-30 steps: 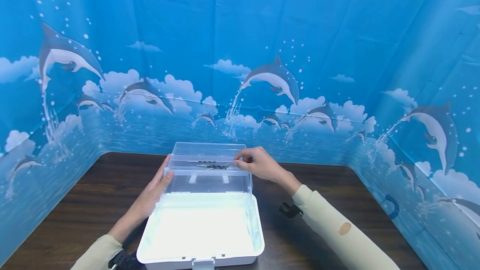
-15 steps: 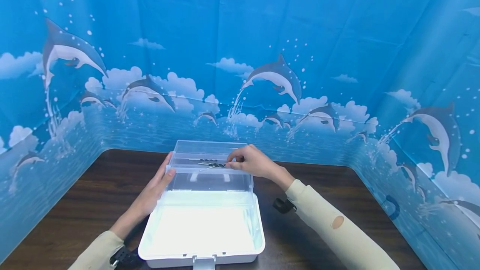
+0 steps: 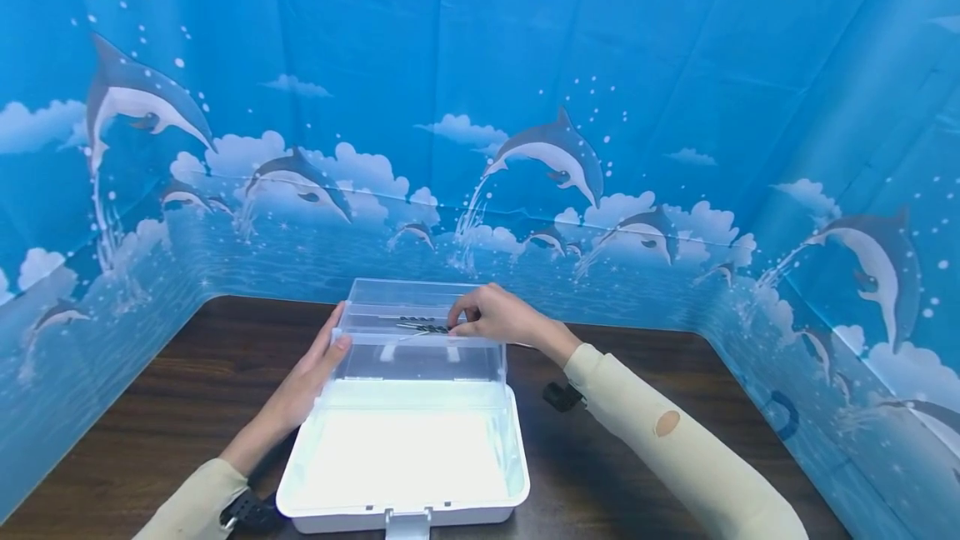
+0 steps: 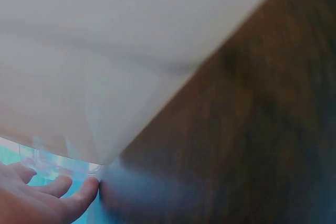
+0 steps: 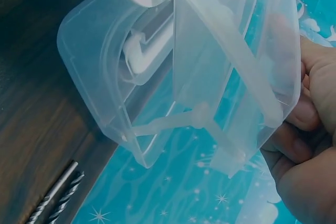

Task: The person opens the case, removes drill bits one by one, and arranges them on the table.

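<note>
A white toolbox stands open, its clear trays folded out behind it. Several drill bits lie in the upper clear tray. My right hand reaches over the tray's right side, its thumb and index finger pinched at the right end of the bits; the hand hides exactly how many it holds. In the right wrist view, the fingers are curled beside the clear plastic. My left hand braces the tray's left side, thumb at the front edge. Its fingers look fairly straight in the left wrist view.
Two more drill bits lie on the dark wooden table right of the toolbox, mostly hidden behind my right wrist in the head view. A blue dolphin-print curtain surrounds the table's back and sides. The toolbox's front latch hangs down.
My right hand has moved slightly left along the tray, to the drill bits' right end. The left hand keeps its place on the tray's side. The view has shifted a little.
</note>
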Tool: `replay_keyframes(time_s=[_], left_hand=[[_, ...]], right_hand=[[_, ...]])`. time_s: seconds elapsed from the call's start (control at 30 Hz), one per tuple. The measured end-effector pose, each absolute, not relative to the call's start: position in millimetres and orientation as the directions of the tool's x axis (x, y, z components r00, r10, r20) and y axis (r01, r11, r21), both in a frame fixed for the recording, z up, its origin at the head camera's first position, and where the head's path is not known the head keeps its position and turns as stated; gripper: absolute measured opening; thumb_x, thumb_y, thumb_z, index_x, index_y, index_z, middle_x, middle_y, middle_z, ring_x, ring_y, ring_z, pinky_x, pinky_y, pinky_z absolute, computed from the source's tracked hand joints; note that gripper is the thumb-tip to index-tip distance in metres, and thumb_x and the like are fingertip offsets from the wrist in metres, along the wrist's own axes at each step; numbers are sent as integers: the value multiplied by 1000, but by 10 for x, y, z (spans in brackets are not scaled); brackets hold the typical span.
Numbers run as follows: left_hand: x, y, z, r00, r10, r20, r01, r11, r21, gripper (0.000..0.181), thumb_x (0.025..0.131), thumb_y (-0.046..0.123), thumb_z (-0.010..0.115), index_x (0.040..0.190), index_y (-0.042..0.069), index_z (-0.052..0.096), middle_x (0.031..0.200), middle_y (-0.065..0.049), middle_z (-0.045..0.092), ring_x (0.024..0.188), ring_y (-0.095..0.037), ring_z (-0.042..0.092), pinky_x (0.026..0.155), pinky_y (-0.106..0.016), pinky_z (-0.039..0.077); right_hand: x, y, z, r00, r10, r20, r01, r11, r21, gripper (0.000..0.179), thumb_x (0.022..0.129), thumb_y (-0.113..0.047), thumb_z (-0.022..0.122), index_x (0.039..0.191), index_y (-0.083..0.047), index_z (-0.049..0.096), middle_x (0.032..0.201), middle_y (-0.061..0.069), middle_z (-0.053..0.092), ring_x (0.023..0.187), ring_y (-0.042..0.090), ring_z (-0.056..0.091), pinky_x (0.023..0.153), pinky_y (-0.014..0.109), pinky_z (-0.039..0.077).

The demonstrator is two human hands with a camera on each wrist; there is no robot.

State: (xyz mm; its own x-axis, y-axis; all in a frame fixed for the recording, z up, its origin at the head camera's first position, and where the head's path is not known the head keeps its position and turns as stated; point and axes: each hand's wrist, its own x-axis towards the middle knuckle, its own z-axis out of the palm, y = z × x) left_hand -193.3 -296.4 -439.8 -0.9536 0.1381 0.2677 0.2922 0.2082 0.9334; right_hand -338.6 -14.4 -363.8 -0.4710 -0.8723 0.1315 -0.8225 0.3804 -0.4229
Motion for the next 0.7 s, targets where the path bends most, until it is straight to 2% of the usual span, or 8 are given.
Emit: replay_keyframes(time_s=[0.17,0.4,0.7], left_hand=[[-1932,-2954,-4383,-954,139,266,291,213,933,57,103,23,29,148,35,-3,153,-4,-9,135,-39,-1,90,-72,16],[-2056,-3045,-4580,-950,128,285,308,230,923,56,102,26,30,146,42,-1,152,7,-8,136,-35,-2,89,-73,14],[-1942,-2975,-4406,-955,129,269,293,232,928,57,103,23,29,148,34,-3,153,-3,-9,135,-38,-2,90,-73,14]], right_hand=[[-3408,-163,-3650,-468,-875,126,-825,382,-416,8,89,-26,64,95,-25,69,60,-4,55,49,13,44,47,26,36],[-3417,-163,-3665,-461,-875,149,-833,369,-412,11,90,-27,62,96,-24,71,58,-5,53,48,14,42,47,25,35],[-3424,-148,-3692,-432,-879,201,-849,321,-419,13,91,-25,61,96,-20,72,59,-7,53,47,12,40,46,25,34]])
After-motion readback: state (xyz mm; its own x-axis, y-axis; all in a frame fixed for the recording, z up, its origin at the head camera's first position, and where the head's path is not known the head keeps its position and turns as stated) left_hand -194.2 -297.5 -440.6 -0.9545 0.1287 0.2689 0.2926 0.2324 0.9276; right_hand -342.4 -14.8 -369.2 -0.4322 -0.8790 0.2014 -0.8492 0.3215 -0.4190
